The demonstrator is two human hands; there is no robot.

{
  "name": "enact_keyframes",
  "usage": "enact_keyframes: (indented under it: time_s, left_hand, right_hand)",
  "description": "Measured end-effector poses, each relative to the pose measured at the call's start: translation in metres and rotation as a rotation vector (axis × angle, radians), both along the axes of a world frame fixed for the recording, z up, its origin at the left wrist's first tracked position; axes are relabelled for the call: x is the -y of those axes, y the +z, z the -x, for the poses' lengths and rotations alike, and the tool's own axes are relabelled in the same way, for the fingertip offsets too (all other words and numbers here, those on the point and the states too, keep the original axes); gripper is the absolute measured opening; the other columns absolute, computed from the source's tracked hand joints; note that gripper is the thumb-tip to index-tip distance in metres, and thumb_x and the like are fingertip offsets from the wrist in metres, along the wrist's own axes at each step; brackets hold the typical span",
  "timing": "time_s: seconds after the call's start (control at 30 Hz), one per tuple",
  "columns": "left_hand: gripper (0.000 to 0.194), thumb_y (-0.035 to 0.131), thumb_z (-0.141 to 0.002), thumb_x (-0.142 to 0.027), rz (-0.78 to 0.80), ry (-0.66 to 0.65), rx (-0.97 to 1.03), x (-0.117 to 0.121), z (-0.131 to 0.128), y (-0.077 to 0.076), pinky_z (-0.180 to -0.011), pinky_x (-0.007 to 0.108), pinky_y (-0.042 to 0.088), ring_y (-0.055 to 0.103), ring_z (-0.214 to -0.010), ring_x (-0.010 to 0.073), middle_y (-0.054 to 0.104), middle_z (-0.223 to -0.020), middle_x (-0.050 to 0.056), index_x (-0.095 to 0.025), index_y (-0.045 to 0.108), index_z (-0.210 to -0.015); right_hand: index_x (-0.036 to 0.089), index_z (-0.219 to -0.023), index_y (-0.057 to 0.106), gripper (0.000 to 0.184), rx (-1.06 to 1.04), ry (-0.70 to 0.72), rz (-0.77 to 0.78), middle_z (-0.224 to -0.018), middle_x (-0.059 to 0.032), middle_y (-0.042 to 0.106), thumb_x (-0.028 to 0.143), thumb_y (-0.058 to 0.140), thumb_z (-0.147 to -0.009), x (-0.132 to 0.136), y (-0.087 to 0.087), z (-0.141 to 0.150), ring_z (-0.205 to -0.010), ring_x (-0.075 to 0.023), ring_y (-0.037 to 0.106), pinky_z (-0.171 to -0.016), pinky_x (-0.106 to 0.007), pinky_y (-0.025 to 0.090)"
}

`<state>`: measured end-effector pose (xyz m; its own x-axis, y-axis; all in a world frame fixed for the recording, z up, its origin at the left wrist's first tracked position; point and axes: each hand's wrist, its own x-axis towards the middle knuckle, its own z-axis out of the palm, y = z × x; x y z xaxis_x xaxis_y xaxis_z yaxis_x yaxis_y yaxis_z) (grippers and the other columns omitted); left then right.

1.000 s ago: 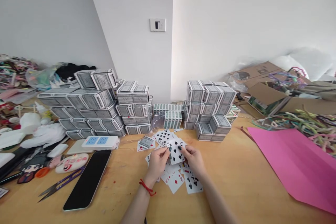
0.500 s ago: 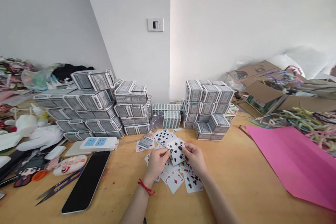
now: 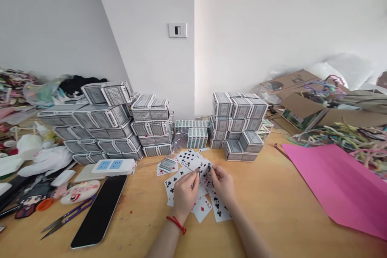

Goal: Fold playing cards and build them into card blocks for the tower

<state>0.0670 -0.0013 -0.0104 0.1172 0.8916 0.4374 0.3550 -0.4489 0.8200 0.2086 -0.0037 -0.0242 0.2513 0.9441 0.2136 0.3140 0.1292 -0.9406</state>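
Observation:
My left hand (image 3: 186, 194), with a red string bracelet at the wrist, is closed in a pinch over loose playing cards on the table. My right hand (image 3: 223, 185) pinches close beside it, fingertips at the top right corner of a spade playing card (image 3: 204, 166). That card spans the gap between both hands, partly covered by my left fingers; whether it is bent I cannot make out. Beneath and around lie scattered cards, among them a two of diamonds (image 3: 202, 209), a club card (image 3: 219, 209) and a seven of clubs (image 3: 169, 187). Behind them rests a face-down card (image 3: 168, 164).
Blocks made of folded cards are stacked at left (image 3: 102, 129) and right (image 3: 238, 123), with green-patterned blocks (image 3: 197, 138) between. On the left lie a phone (image 3: 99, 213), scissors (image 3: 68, 217) and a power strip (image 3: 115, 165). Pink paper (image 3: 338, 185) covers the right side.
My left hand has turned and moved slightly right and over the card, covering more of it. The card's face shows less than before. My right hand has barely moved.

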Motion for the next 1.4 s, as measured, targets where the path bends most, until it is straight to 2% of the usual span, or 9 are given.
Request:
enact_keyframes:
  time_s: [0.13, 0.33, 0.5, 0.67, 0.8, 0.97, 1.13, 1.23, 1.4]
  left_hand:
    - [0.025, 0.049, -0.084, -0.022, -0.114, -0.027, -0.067, -0.001, 0.001, -0.003, -0.080, 0.032, 0.047, 0.064, -0.086, 0.0218, 0.070, -0.094, 0.009, -0.022, 0.066, -0.102]
    - [0.026, 0.044, -0.086, -0.015, -0.375, 0.017, -0.218, -0.002, -0.001, -0.005, -0.075, 0.030, 0.053, 0.066, -0.081, 0.0176, 0.071, -0.089, 0.008, -0.017, 0.063, -0.103]
    - [0.026, 0.044, -0.086, -0.012, -0.527, 0.038, -0.314, -0.002, -0.001, -0.006, -0.076, 0.029, 0.055, 0.067, -0.084, 0.0168, 0.071, -0.091, 0.007, -0.017, 0.061, -0.106]
    - [0.028, 0.044, -0.085, -0.010, -0.637, 0.024, -0.400, 0.000, -0.003, -0.007, -0.079, 0.031, 0.055, 0.066, -0.089, 0.0183, 0.070, -0.094, 0.009, -0.014, 0.060, -0.108]
    - [0.027, 0.044, -0.085, -0.010, -0.602, 0.055, -0.383, 0.001, -0.005, -0.009, -0.077, 0.031, 0.055, 0.066, -0.086, 0.0182, 0.070, -0.092, 0.009, -0.014, 0.060, -0.107]
    - [0.024, 0.045, -0.086, -0.013, -0.465, 0.124, -0.283, 0.001, -0.007, -0.012, -0.070, 0.027, 0.055, 0.067, -0.077, 0.0163, 0.071, -0.086, 0.008, -0.016, 0.062, -0.103]
    - [0.023, 0.045, -0.086, -0.015, -0.385, 0.180, -0.241, -0.001, -0.005, -0.013, -0.065, 0.025, 0.054, 0.067, -0.070, 0.0159, 0.070, -0.080, 0.008, -0.015, 0.064, -0.099]
    - [0.023, 0.045, -0.086, -0.016, -0.384, 0.189, -0.240, -0.001, -0.004, -0.013, -0.064, 0.025, 0.054, 0.067, -0.069, 0.0161, 0.070, -0.080, 0.008, -0.015, 0.064, -0.099]
    - [0.025, 0.044, -0.086, -0.014, -0.454, 0.131, -0.249, 0.000, -0.007, -0.015, -0.071, 0.027, 0.055, 0.066, -0.078, 0.0163, 0.070, -0.087, 0.007, -0.018, 0.062, -0.104]
  right_hand:
    - [0.020, -0.067, 0.059, 0.034, 0.179, -0.112, -0.044, -0.057, -0.0018, 0.061, 0.047, 0.045, -0.082, 0.003, -0.002, 0.005, -0.053, -0.0151, 0.054, -0.055, -0.024, 0.039]
    - [0.021, -0.098, 0.060, 0.030, 0.150, -0.139, -0.095, -0.078, -0.0035, 0.070, 0.040, 0.042, -0.084, 0.003, -0.003, 0.006, -0.068, -0.0161, 0.064, -0.062, -0.024, 0.046]
    - [0.020, -0.088, 0.063, 0.025, 0.239, -0.193, -0.207, -0.079, -0.0041, 0.070, 0.034, 0.042, -0.085, 0.003, -0.002, 0.003, -0.070, -0.0158, 0.064, -0.067, -0.025, 0.047]
    - [0.018, -0.080, 0.065, 0.026, 0.320, -0.278, -0.220, -0.072, -0.0058, 0.069, 0.034, 0.045, -0.084, 0.004, -0.004, 0.006, -0.065, -0.0161, 0.062, -0.065, -0.025, 0.045]
    - [0.017, -0.077, 0.064, 0.025, 0.222, -0.317, -0.173, -0.074, -0.0067, 0.069, 0.036, 0.048, -0.082, 0.005, 0.001, 0.010, -0.068, -0.0173, 0.062, -0.066, -0.026, 0.046]
    - [0.016, -0.084, 0.064, 0.029, -0.084, -0.080, -0.067, -0.077, -0.0067, 0.067, 0.039, 0.048, -0.080, 0.001, 0.006, 0.007, -0.068, -0.0175, 0.061, -0.062, -0.025, 0.048]
    - [0.014, -0.087, 0.065, 0.031, -0.125, 0.104, -0.001, -0.075, -0.0067, 0.067, 0.039, 0.050, -0.078, -0.003, 0.001, 0.001, -0.067, -0.0190, 0.060, -0.061, -0.027, 0.047]
    - [0.014, -0.084, 0.066, 0.032, -0.071, 0.072, 0.036, -0.075, -0.0077, 0.069, 0.040, 0.049, -0.077, -0.003, 0.000, 0.002, -0.068, -0.0204, 0.061, -0.063, -0.028, 0.047]
    - [0.017, -0.081, 0.067, 0.030, 0.121, -0.092, 0.049, -0.074, -0.0071, 0.070, 0.038, 0.046, -0.079, 0.001, 0.001, 0.010, -0.066, -0.0211, 0.063, -0.062, -0.028, 0.046]
